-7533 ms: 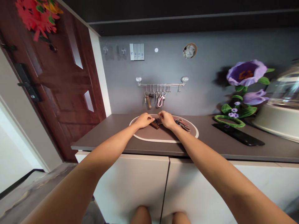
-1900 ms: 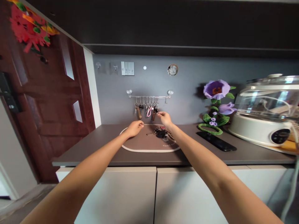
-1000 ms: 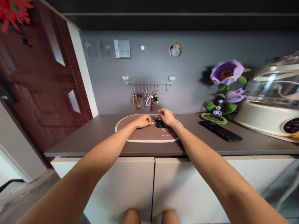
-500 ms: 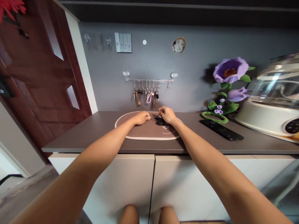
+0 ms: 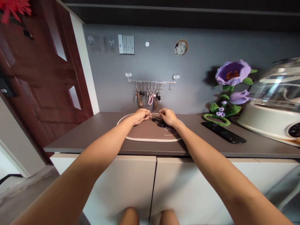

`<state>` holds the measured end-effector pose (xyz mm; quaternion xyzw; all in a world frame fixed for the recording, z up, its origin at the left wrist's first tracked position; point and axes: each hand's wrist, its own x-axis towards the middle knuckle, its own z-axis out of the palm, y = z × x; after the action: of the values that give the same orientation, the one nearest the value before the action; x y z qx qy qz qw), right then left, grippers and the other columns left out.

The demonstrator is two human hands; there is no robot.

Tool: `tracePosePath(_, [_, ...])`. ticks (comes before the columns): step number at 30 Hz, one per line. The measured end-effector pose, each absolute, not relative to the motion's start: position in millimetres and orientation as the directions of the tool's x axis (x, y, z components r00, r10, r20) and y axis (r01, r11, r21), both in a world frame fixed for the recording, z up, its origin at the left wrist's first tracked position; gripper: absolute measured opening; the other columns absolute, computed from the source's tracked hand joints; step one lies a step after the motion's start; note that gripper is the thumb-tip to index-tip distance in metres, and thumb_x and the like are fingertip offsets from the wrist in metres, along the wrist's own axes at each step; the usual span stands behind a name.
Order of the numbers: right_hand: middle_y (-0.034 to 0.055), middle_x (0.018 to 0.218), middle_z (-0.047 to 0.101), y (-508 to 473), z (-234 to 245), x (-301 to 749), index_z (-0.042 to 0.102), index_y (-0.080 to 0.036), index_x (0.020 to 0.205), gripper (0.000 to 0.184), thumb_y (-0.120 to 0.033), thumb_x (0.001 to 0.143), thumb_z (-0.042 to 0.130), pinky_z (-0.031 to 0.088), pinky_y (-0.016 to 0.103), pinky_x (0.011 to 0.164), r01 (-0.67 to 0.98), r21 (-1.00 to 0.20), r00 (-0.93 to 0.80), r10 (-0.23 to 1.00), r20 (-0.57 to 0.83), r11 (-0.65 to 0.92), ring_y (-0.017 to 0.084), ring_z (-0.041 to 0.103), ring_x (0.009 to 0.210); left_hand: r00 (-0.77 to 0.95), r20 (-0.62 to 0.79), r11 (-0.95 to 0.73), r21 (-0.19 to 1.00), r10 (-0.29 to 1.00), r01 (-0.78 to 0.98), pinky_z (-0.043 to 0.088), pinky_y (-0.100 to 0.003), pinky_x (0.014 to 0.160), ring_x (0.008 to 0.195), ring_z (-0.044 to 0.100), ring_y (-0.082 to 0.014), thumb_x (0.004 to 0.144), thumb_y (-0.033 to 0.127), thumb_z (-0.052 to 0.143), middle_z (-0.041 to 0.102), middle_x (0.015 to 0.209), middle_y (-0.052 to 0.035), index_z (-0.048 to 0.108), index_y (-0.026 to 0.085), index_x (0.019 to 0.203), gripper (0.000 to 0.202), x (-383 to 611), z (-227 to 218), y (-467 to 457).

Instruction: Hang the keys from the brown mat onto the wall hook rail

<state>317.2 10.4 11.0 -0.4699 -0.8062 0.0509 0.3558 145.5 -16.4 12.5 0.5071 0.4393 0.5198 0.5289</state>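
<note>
My left hand (image 5: 142,116) pinches the metal ring end of a bunch of keys (image 5: 161,123), slightly above a brown oval mat (image 5: 150,134) with a pale rim. The dark fobs of the bunch hang or rest low between my two hands; whether they touch the mat is hard to see. Just right of them, my right hand (image 5: 168,117) has its thumb and fingertips pressed together beside the bunch. What those fingertips hold is too small to make out. Behind both hands, several key sets (image 5: 147,96) hang on a clear hook rail (image 5: 152,82).
The mat lies on a dark grey countertop (image 5: 82,134) above white cabinet doors (image 5: 105,181). To the right are a black phone (image 5: 223,132), a purple fabric flower (image 5: 232,75) and a white appliance with a clear dome (image 5: 267,115). A dark red door (image 5: 42,78) stands at left.
My left hand has risen a little off the mat, lifting the ring end of the keys. My right hand stays nearly in place. The whole view has shifted slightly.
</note>
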Motion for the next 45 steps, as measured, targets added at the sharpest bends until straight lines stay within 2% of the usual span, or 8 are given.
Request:
tracePosePath(7, [0.0053,0.084,0.066,6.6,10.9,314.1,0.062,-0.018,0.091,0.02,-0.019,0.077,0.048,0.043,0.027,0.078,0.707,-0.371,-0.368,0.762,0.533,0.602,0.015,0.06,0.079,0.15,0.061,0.001,0.923,0.987,-0.384,0.047,-0.033,0.075,0.076,0.062,-0.0167,0.085,0.013,0.034,0.063,0.082,-0.0133,0.042,0.015,0.068,0.019,139.9,23.1,-17.9])
tracePosePath(15, [0.0037,0.088,0.065,-8.2,17.4,309.9,0.06,-0.017,0.093,0.021,-0.028,0.078,0.049,0.043,0.026,0.075,0.585,-0.465,-0.383,0.732,0.564,0.665,0.012,0.058,0.077,0.205,0.134,0.001,0.836,0.97,-0.549,0.045,-0.037,0.084,0.095,0.06,-0.0209,0.087,0.017,0.029,0.061,0.098,-0.0184,0.039,0.015,0.072,0.019,134.0,30.3,-21.9])
tracePosePath(22, [0.0026,0.087,0.062,-17.7,18.3,305.5,0.055,-0.017,0.093,0.025,-0.035,0.076,0.05,0.045,0.025,0.067,0.409,-0.516,-0.428,0.658,0.62,0.753,0.01,0.054,0.068,0.236,0.193,-0.021,0.814,0.952,-0.581,0.039,-0.043,0.093,0.103,0.055,-0.0229,0.088,0.019,0.029,0.055,0.111,-0.0222,0.042,0.013,0.079,0.017,135.7,31.0,-20.3])
tracePosePath(32, [0.0022,0.083,0.055,-18.3,18.7,303.4,0.056,-0.017,0.079,0.019,-0.035,0.073,0.055,0.043,0.024,0.067,0.444,-0.398,-0.42,0.579,0.699,0.803,0.009,0.052,0.067,0.293,0.256,-0.047,0.821,0.921,-0.569,0.038,-0.045,0.093,0.101,0.057,-0.0228,0.088,0.021,0.029,0.058,0.106,-0.0215,0.044,0.013,0.078,0.019,137.7,28.5,-16.1])
tracePosePath(39, [0.0036,0.084,0.056,-14.7,18.9,305.2,0.058,-0.018,0.081,0.018,-0.033,0.078,0.049,0.042,0.026,0.072,0.454,-0.342,-0.427,0.537,0.727,0.823,0.012,0.052,0.076,0.294,0.265,-0.067,0.836,0.918,-0.544,0.038,-0.043,0.093,0.099,0.058,-0.0211,0.089,0.022,0.029,0.056,0.109,-0.0219,0.045,0.012,0.078,0.022,137.4,28.6,-16.3])
tracePosePath(45, [0.0035,0.078,0.055,-10.0,19.4,307.0,0.057,-0.017,0.077,0.019,-0.032,0.08,0.046,0.04,0.028,0.076,0.455,-0.364,-0.385,0.548,0.743,0.813,0.014,0.051,0.079,0.28,0.279,-0.089,0.836,0.918,-0.542,0.039,-0.044,0.091,0.097,0.059,-0.0208,0.089,0.021,0.031,0.059,0.107,-0.0179,0.043,0.014,0.072,0.022,134.7,28.0,-15.9])
